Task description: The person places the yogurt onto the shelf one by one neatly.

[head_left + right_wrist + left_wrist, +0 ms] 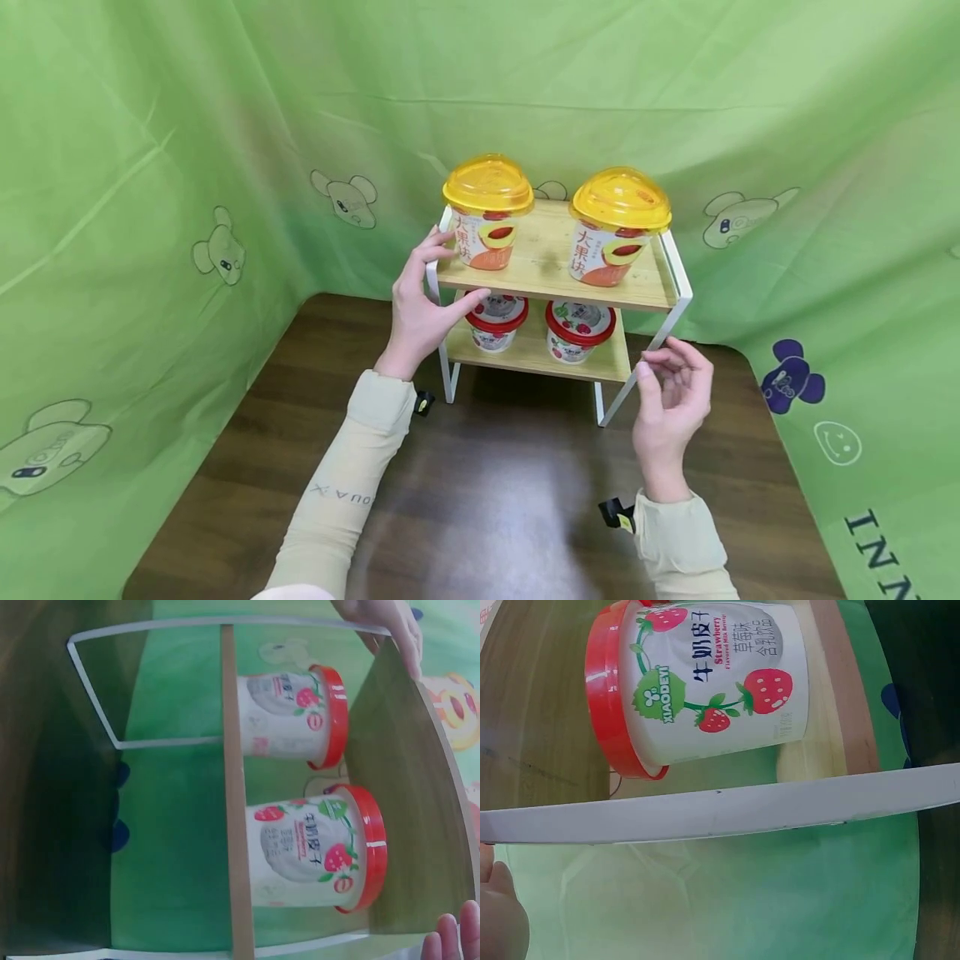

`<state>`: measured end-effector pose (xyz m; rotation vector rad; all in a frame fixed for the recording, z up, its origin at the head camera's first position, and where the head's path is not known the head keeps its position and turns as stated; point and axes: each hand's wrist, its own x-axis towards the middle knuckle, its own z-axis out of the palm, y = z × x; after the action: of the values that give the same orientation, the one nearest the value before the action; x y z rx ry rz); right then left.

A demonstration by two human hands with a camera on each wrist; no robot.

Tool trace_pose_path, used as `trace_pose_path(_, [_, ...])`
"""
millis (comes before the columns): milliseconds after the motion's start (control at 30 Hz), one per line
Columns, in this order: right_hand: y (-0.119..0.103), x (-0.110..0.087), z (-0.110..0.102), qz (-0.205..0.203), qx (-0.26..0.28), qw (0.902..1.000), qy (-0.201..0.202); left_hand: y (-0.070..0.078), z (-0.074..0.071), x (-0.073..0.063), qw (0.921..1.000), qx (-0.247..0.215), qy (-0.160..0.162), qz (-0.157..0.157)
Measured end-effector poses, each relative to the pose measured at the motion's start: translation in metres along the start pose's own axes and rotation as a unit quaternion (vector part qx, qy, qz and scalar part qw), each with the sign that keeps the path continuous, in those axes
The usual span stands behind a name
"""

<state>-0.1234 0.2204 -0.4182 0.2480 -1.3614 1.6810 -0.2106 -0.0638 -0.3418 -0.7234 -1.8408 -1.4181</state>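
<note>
A two-tier rack with wooden shelves (540, 242) and a white metal frame (727, 811) stands on the dark floor. My left hand (422, 308) lies at the rack's upper left corner, fingers along its side and thumb stretched across the front edge. My right hand (675, 396), fingers loosely bent, is beside the right frame leg with nothing in its palm. On the top shelf stand a left fruit cup (483, 237) and a right fruit cup (606, 254), both with yellow domed lids. Two red-lidded strawberry milk tubs, one left (495, 337) and one right (572, 344), sit upright on the lower shelf.
Green cloth (525, 75) printed with cartoon animals hangs behind and at both sides. The dark wood-grain surface (495, 500) stretches in front of the rack. Small black devices are on both wrists, one by the right cuff (617, 514).
</note>
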Motion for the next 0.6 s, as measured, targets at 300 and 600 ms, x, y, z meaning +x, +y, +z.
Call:
trace_pose_path(300, [0.002,0.025,-0.022,-0.009,-0.067,0.9922,0.104,-0.017,0.018,-0.004,0.9999,-0.005,-0.010,0.009])
trace_pose_path(600, [0.008,0.069,-0.041,0.058,-0.181,0.9815,0.023,-0.034,0.016,-0.002,0.9995,-0.001,-0.018,0.027])
